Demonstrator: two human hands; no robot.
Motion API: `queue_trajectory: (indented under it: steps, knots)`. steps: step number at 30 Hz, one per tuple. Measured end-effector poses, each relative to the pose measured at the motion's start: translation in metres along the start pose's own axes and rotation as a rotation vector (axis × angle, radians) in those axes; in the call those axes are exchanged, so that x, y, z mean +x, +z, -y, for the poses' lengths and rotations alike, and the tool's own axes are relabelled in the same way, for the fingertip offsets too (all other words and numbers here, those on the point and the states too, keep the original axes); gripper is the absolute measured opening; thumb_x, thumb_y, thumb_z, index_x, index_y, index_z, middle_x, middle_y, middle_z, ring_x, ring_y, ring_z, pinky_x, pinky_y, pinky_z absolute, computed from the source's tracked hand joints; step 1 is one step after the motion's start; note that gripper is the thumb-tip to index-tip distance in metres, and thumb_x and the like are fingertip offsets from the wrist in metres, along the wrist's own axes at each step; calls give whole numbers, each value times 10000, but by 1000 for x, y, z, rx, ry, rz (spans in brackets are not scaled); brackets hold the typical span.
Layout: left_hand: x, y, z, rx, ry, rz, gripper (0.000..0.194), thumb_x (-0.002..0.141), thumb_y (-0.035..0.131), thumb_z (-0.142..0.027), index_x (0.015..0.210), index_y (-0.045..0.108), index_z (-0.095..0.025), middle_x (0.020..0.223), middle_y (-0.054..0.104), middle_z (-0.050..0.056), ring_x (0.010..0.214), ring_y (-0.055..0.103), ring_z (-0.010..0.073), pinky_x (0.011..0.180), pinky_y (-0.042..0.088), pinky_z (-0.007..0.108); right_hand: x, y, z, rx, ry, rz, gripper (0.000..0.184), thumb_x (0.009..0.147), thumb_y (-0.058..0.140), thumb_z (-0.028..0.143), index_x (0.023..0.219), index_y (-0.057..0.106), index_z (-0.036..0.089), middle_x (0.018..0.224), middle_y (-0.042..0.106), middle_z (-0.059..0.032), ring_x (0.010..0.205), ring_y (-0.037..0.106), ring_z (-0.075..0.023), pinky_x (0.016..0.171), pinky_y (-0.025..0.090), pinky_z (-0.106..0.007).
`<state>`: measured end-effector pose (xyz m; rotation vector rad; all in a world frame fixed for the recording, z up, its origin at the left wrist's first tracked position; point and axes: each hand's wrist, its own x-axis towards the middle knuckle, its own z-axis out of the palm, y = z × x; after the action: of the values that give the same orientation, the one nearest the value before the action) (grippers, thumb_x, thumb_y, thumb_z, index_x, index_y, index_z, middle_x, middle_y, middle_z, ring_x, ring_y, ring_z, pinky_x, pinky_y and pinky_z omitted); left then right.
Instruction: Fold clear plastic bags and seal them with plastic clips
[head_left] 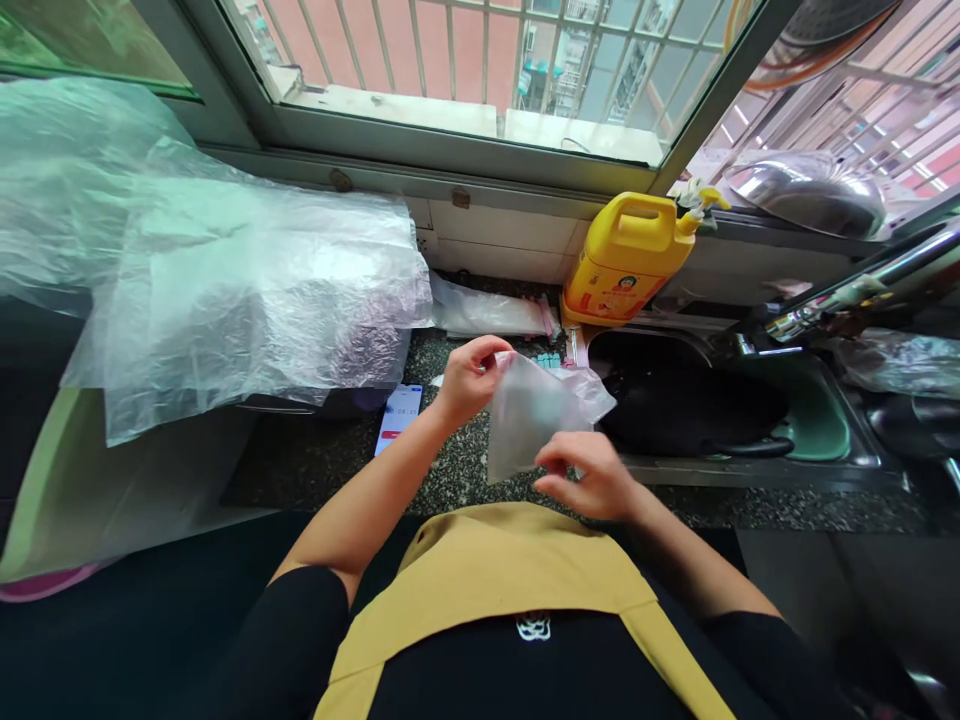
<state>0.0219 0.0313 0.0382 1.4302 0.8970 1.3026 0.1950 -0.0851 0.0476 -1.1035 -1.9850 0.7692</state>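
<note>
Apparently, handling is at an early stage: the left hand [466,382] pinches the thin bag [523,415] above the countertop [450,470], near the left edge of the sink [675,468]. The right hand [592,475] curls beside it, grip unclear.

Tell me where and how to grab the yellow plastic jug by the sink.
Take the yellow plastic jug by its top handle, coming from above. The handle's loop leaves an opening for the fingers, and the jug stands upright. The slim yellow pump beside it looks like a weaker hold.
</note>
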Motion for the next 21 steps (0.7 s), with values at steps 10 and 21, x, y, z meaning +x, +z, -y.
queue_trajectory:
  steps: [10, 21]
  knots:
    - [-35, -56, -39, 180, 318, 296, 149, 589, 808, -214, 690, 706, -253, 525, 584, -13, 464, 485, 100, 505, 421, 257, 39, -27, -117, 517, 770, -203, 586, 590, 583, 763, 571, 620, 179, 547, 584, -13, 482, 486, -109, 450, 346, -234]
    - [-46, -62, -40, 399, 480, 339, 141, 621, 779, -214, 729, 716, -278, 511, 568, -17, 472, 494, 104, 486, 416, 236, 60, 7, -114, 755, 810, -40, 445, 447, 805, 515, 517, 521, 179, 497, 511, 39, 471, 448, -77, 494, 350, -225]
